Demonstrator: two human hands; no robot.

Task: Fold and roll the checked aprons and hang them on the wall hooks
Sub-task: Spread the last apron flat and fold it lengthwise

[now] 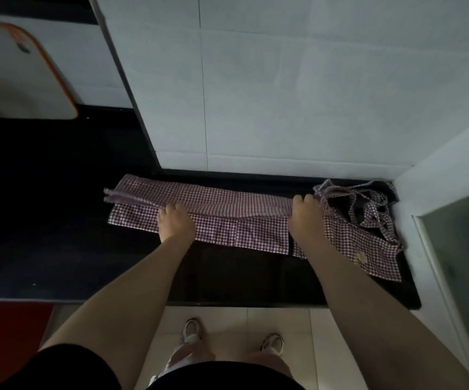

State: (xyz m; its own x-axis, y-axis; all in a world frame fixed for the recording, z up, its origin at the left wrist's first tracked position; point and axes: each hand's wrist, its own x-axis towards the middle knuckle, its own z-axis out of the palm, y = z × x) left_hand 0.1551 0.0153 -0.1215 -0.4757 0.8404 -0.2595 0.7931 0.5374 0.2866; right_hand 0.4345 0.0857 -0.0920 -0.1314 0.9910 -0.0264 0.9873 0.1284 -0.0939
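A purple-and-white checked apron lies folded lengthwise into a long band on the black counter. My left hand rests on it left of the middle, fingers curled over the folded edge. My right hand grips the same fold near the right end. The apron's bib and tangled straps are bunched at the right, and a corner with a small pale flower patch hangs toward the counter's front. No wall hooks are in view.
A white tiled wall rises right behind the apron, and a pale wall with a frosted panel closes the right side. A white board with an orange rim leans at the far left. My shoes stand on pale floor tiles.
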